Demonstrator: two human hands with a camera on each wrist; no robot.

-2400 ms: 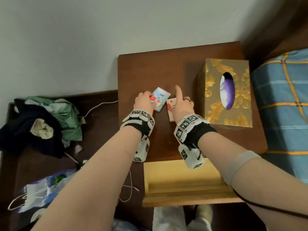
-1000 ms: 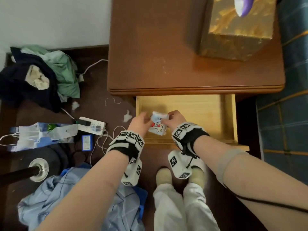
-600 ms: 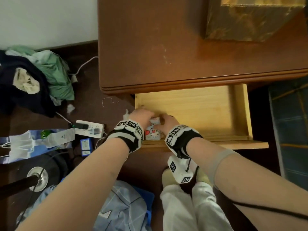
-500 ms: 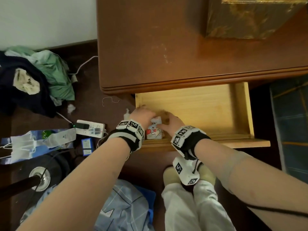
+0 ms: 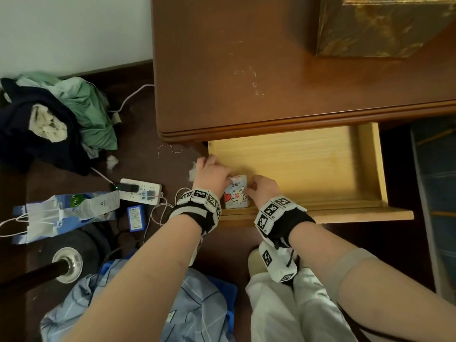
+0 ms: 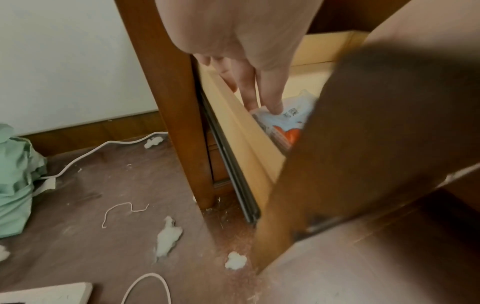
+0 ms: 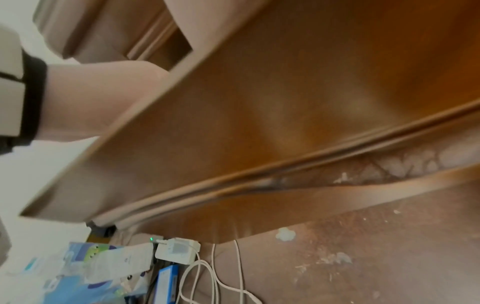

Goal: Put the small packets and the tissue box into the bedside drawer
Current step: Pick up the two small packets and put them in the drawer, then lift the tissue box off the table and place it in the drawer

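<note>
Head view step: both hands [image 5: 237, 180] setting light-blue cartoon-printed packet [image 5: 235, 196] into pale wooden drawer [image 5: 369, 166].
Hands: left hand [image 5: 212, 174] fingers straight on packet; right hand [image 5: 263, 190] curled at its edge.
Next: let go, fetch gold tissue box [image 5: 375, 30] from counter [image 5: 234, 70] beyond hands.

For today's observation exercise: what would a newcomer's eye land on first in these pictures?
Both hands, left hand and right hand, meet over a cartoon-printed tissue packet in the front left corner of the open drawer. The gold tissue box sits on the bedside table.
</note>
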